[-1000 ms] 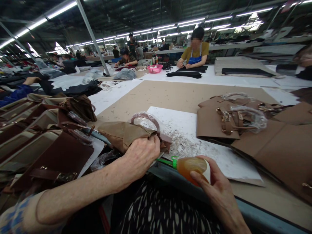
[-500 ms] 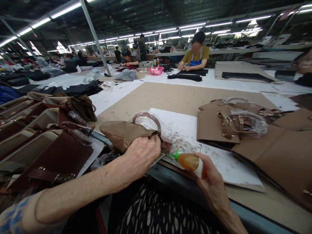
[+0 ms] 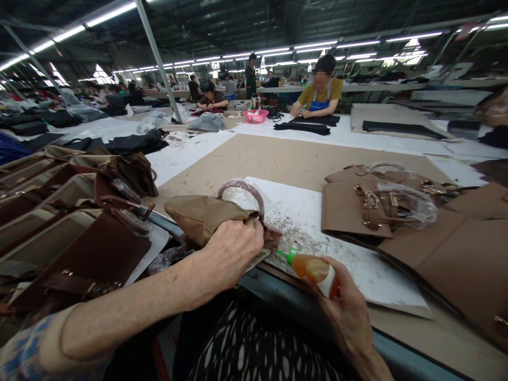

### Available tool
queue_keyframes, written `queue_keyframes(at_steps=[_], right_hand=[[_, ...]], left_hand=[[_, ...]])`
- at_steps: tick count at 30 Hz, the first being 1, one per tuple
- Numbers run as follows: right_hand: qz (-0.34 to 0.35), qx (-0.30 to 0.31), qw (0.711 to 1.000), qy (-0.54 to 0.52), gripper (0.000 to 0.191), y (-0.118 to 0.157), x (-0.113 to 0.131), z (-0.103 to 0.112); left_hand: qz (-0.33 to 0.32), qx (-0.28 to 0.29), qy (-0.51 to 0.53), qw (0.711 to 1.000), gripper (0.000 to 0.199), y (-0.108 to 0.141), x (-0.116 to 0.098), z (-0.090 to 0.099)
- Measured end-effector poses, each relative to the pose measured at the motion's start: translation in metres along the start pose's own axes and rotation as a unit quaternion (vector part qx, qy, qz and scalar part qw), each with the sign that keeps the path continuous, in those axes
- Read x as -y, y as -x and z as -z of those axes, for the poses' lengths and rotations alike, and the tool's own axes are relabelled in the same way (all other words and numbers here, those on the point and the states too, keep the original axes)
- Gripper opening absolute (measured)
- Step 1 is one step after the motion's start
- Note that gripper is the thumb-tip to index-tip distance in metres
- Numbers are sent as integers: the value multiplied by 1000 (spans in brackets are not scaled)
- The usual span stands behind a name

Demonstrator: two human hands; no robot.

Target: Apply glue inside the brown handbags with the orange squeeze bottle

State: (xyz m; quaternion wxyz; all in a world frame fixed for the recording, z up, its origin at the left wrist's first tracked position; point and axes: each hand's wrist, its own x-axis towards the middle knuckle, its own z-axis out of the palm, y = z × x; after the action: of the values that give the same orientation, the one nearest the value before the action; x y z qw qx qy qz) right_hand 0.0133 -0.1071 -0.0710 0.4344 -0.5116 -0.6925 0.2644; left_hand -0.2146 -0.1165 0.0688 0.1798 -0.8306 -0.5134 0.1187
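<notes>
My left hand is closed on the edge of a brown handbag at the table's near edge; its fingertips are partly hidden by the hand itself. The bag's tan lining is turned outward, and its curved handle in clear plastic stands up behind my knuckles. In my right hand lies a squeeze bottle of amber liquid, probably glue, with a green nozzle. The bottle is tilted on its side, its tip pointing left, close to the bag's brown edge. Whether tip and bag touch I cannot tell.
Dark brown bags stand in a row on the left. Tan bags with plastic-wrapped handles lie on the right. A stained white sheet covers brown board. Across the table, a person handles black pieces near a pink basket.
The bottle's nozzle has shifted very slightly to the right and down with my right hand. My left hand keeps its hold on the bag. A standing person in the background has moved right.
</notes>
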Motion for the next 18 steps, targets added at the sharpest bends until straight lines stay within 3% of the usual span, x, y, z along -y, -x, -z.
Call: queue_keyframes(at_steps=[7,12,15,17,18], right_hand=[[-97,6,995,18,50,9,9,13],[-174,49,979,-96,53,4,21,31],[-240,43,936,-253,52,-1,19,45],[-287,-16,892,-350,47,-5,10,58],[-285,-44,884,-367,43,-7,4,66]], left_hand=[[10,-22,-2,1000,39,-2,2,-1],[3,-19,10,1000,33,0,4,1],[8,-15,18,1000,31,1,5,6],[12,-4,25,1000,31,1,6,11],[14,4,29,999,30,1,6,13]])
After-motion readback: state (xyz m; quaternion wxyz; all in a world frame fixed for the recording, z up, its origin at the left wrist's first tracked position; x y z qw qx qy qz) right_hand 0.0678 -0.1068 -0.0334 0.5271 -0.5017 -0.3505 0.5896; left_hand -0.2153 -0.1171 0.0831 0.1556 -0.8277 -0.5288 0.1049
